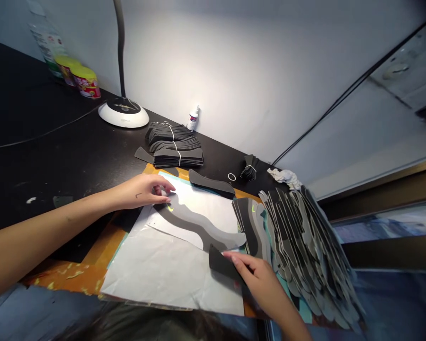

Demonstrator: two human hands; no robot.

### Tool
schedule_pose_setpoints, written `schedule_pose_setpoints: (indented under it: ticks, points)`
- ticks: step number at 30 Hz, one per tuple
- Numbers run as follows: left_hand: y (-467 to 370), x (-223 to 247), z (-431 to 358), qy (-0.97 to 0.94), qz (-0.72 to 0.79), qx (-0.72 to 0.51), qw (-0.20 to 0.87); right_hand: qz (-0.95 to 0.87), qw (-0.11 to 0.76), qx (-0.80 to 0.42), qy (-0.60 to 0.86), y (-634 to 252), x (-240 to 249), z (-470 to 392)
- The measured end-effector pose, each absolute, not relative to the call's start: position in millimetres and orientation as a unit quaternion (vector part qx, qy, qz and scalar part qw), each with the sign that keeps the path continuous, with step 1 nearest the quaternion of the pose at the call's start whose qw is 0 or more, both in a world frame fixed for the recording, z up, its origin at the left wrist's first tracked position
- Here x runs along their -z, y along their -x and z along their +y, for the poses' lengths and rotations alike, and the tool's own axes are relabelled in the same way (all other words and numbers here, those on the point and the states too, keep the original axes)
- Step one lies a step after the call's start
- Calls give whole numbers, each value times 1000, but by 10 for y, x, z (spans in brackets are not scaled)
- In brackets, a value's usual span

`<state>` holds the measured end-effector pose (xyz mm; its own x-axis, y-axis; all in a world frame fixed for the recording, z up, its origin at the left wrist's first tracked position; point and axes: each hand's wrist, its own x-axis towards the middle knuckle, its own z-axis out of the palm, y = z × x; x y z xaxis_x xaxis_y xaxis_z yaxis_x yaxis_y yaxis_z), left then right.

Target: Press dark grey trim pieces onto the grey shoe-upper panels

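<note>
A wavy two-tone grey shoe-upper piece (pixel 199 221) with a small neon-green tick mark lies across white paper (pixel 156 270). Curled at its left end is my left hand (pixel 155 192), thumb and fingers closed about the edge, though the exact contact is partly hidden. My right hand (pixel 253 272) pinches a dark grey flat piece (pixel 220 263) between thumb and fingers, close to the lower right edge of the wavy piece. Part of that dark piece is hidden behind the hand. Just beyond the paper rests a short stack of dark curved pieces (pixel 213 183).
Fanned grey pieces (pixel 301 246) cover the right side, beside another marked piece (pixel 255 222). Banded bundles (pixel 175 144) sit behind, near a small white bottle (pixel 193 118) and a lamp base (pixel 124 112). Yellow-lidded tubs (pixel 85 81) stand far left. A white ring (pixel 231 177) lies near a small bundle (pixel 249 167).
</note>
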<state>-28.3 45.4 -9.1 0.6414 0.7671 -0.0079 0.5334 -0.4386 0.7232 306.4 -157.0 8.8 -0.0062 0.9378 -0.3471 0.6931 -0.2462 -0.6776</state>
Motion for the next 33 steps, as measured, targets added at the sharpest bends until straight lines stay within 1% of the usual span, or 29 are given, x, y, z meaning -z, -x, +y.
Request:
schedule_pose_setpoints:
  ticks: [3,8,13,16,18,21,24,26,28,30,33]
  points:
    - [272,79,441,-851,364,-163,341,-581,174,-371,703,-3035,-77,-1503]
    - [284,98,447,-867,333,-145,342,-603,125,-329,716,-2966,-113,-1380]
    - [268,139,414,-879,316,-128,334,-609,133,-314,716,-3068,-326,-1307]
    - [242,148,371,-884,321,-125,317,-621,169,-351,680,-3156,-609,-1274]
    - [224,142,345,-887,316,-136,308,-632,211,-384,639,-3161,-791,-1202]
    - [192,98,314,-874,294,-200,331,-657,288,-388,579,-3016,-906,-971]
    - [154,30,290,-813,289,-246,441,-689,273,-388,548,-2734,-737,-658]
    - [134,3,275,-759,294,-226,535,-691,255,-426,525,-2549,-521,-489]
    - [122,3,253,-722,300,-190,594,-685,233,-456,518,-2411,-313,-399]
    - [113,22,220,-719,301,-168,604,-679,224,-466,521,-2327,-175,-386]
    - [100,45,162,-749,286,-158,577,-691,229,-446,521,-2272,-104,-449]
